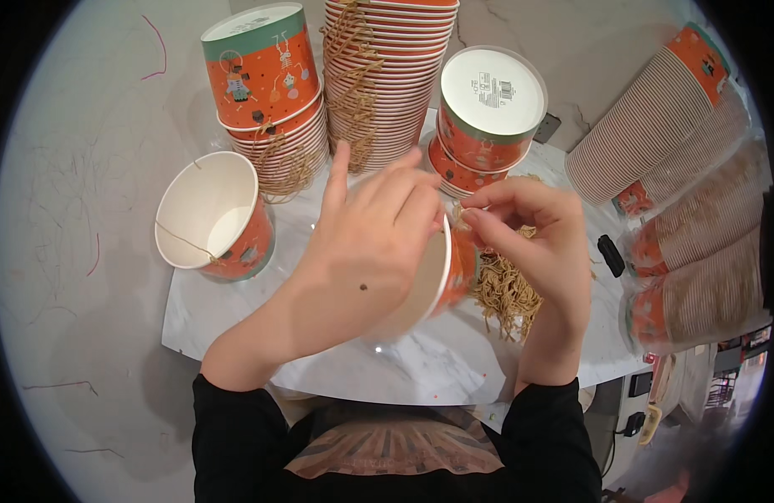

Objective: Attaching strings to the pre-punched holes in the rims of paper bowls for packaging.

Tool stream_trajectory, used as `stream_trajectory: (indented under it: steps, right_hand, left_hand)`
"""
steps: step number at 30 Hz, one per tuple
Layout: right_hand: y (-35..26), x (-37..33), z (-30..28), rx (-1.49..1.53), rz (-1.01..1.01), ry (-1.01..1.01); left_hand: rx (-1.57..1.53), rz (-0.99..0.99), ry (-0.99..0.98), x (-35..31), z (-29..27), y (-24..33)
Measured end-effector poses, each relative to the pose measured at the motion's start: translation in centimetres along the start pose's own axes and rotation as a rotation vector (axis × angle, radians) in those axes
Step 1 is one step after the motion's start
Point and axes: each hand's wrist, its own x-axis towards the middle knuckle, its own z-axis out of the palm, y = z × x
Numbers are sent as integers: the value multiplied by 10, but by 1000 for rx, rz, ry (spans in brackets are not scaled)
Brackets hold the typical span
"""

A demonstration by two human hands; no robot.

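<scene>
A paper bucket (462,267), orange outside and white inside, lies tilted in front of me, its lower part blurred. My left hand (366,230) covers much of its mouth, fingers bent at the rim and one finger stretched away; its fingertips are partly hidden. On the outer side of that rim, my right hand (529,230) pinches a small pale end of cord (459,216) between thumb and forefinger. Below the right hand lies a pile of tan cords (506,293). Another bucket (211,210), at the left, has one cord strung across its mouth.
Upside-down bucket stacks stand at the back: a short left stack (261,80), a tall middle stack (391,84) and a low right stack (492,92). Cords drape over the first two. Bagged bucket stacks (647,117) lean at the right, near a small black object (610,256) on the marbled table (404,377).
</scene>
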Motion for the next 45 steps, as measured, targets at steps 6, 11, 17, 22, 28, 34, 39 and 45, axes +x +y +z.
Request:
stream_trajectory:
  steps: [6, 11, 17, 22, 28, 34, 39, 45]
  right_hand:
    - [-7, -3, 14, 275, 22, -41]
    - [-7, -2, 22, 206, -7, -181]
    - [7, 7, 29, 54, -18, -194]
    - [12, 6, 31, 73, -78, -218]
    - [-3, 4, 32, 18, -207, -402]
    - [1, 5, 41, -50, -295, -437]
    - [4, 6, 47, -67, -338, -447]
    - [14, 10, 53, -17, -426, -386]
  left_hand:
    - [75, -66, -169, -6, -3, 2]
    - [-143, -274, -279, -6, -11, 5]
    - [-317, -363, -195, -1, 10, -12]
    - [-1033, -713, -413, -2, 35, -49]
    - [-1596, -952, -620, -32, 58, -64]
    - [-2235, -865, -460, -58, 65, -57]
    - [-1932, -696, 193, -54, 55, -44]
    - [-1397, -473, 263, -59, 46, -62]
